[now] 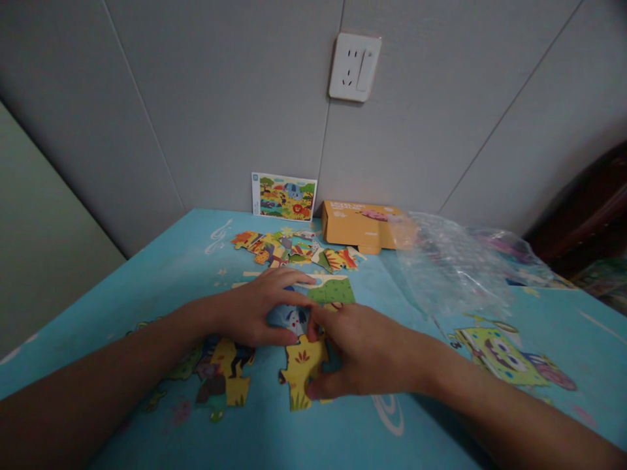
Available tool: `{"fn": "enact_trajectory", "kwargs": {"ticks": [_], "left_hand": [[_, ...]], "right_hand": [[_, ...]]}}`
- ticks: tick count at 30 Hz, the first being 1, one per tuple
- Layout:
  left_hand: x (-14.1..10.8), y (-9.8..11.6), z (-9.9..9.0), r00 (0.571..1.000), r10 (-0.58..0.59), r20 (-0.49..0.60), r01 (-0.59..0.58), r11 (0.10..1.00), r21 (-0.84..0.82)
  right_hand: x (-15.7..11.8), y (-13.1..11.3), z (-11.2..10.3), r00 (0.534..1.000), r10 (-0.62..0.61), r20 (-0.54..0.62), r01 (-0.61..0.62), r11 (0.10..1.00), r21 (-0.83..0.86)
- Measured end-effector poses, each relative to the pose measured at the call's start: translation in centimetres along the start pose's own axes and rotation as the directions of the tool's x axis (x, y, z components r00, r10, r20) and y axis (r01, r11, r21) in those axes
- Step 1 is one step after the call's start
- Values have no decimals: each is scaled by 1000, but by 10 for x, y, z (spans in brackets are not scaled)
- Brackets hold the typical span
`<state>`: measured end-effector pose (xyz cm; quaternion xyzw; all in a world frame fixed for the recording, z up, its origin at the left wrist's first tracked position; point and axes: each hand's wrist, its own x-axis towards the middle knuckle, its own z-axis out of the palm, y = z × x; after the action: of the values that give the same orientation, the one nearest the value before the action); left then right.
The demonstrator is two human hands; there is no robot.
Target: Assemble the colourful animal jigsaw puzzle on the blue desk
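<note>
On the blue tabletop [343,437], the right hand [362,349] pinches a yellow puzzle piece [301,369] between thumb and fingers, at the near side of a partly joined puzzle [340,290]. The left hand [252,307], fingers spread, lies over the puzzle's middle. Beyond lie more pieces [298,250], then clear plastic [455,264], an orange box [353,228] and a picture card [285,198] leaning against the wall [220,117].

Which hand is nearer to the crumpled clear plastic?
Right. The right hand is left of the clear plastic and closer to the camera; the left hand is farther left of it.
</note>
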<state>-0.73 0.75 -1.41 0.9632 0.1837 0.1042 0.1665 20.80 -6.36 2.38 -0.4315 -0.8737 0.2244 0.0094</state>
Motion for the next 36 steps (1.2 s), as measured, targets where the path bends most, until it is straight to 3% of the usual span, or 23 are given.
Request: {"fn": "enact_trajectory", "kwargs": {"ticks": [19,36], "left_hand": [[-2,0,-1,1000,13,-12,-14,1000,-20],[0,-1,0,999,7,-37,-8,999,-33]], "right_hand": [[5,-5,16,990,-55,-128,49,998,-49],[5,-6,20,988,-63,-140,54,996,-68]]}}
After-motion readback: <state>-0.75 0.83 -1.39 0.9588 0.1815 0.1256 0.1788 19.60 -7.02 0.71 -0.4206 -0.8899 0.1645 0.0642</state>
